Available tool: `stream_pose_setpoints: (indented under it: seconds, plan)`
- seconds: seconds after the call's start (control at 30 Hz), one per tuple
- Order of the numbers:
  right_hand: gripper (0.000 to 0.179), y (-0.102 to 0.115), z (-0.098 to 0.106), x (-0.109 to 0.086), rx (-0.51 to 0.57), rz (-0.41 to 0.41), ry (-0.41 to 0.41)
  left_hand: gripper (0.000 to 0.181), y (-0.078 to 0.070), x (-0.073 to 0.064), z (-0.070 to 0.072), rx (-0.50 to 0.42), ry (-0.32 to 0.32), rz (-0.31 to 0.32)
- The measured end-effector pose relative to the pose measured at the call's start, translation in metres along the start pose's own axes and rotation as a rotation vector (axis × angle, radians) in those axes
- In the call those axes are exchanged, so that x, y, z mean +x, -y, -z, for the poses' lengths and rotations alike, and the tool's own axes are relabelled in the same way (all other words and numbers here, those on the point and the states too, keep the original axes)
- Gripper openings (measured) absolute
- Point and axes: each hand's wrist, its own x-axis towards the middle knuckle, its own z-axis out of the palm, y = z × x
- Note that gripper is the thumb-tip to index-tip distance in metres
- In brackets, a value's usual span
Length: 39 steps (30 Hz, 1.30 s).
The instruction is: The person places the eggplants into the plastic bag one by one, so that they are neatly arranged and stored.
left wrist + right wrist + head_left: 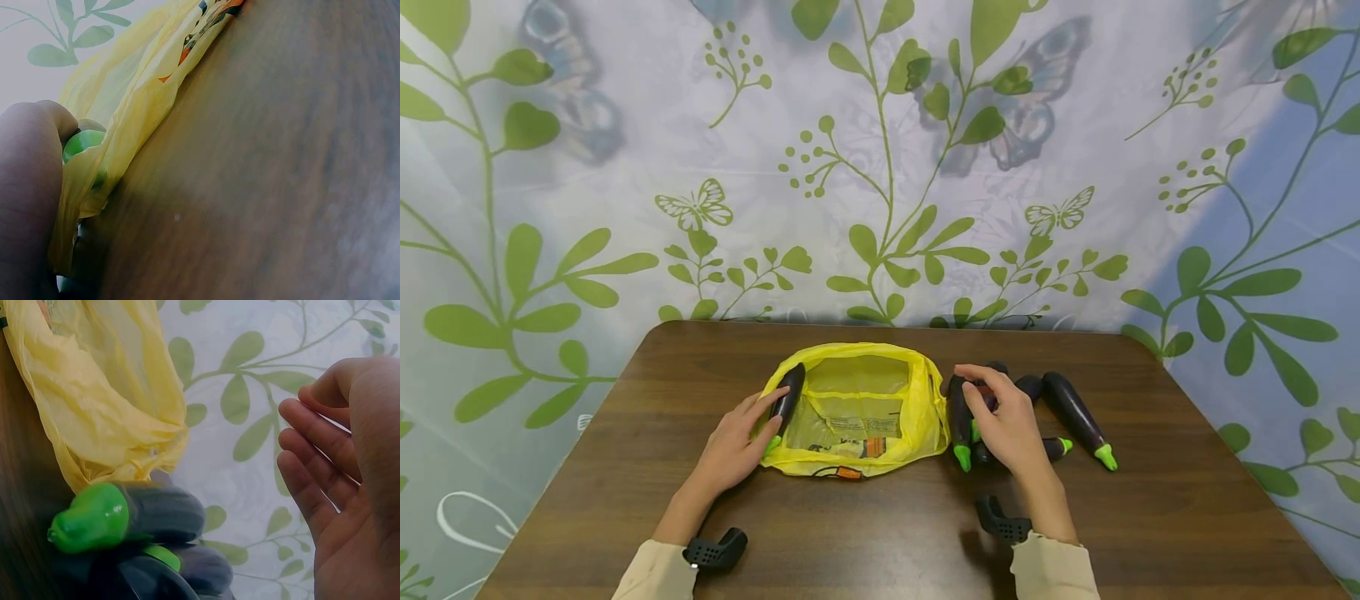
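A yellow plastic bag (917, 433) lies on the table with its mouth spread open. Inside its left edge is a dark eggplant (789, 392), tilted, its green cap toward the near side. My left hand (736, 443) grips that eggplant at the bag's rim; the left wrist view shows the thumb by the green cap (81, 142), partly behind yellow film. Over a group of eggplants right of the bag hovers my right hand (1006, 414), fingers loosely bent and holding nothing. Closest to the bag is one eggplant (958, 412); others are partly hidden beneath the hand.
Farther right, a separate eggplant (1075, 410) lies at a slant on the brown wooden table (880, 542). Behind the table hangs a cloth (820, 233) printed with leaves and butterflies. Each wrist wears a black band.
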Motion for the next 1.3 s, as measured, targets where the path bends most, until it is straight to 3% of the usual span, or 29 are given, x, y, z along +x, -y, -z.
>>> stream_pose_setpoints:
  seconds: [1.3]
  plan:
    - [0.026,-0.016,0.022,-0.004,-0.06,-0.081,-0.065,0.047,0.0,0.001,0.0,0.002,0.01,0.011]
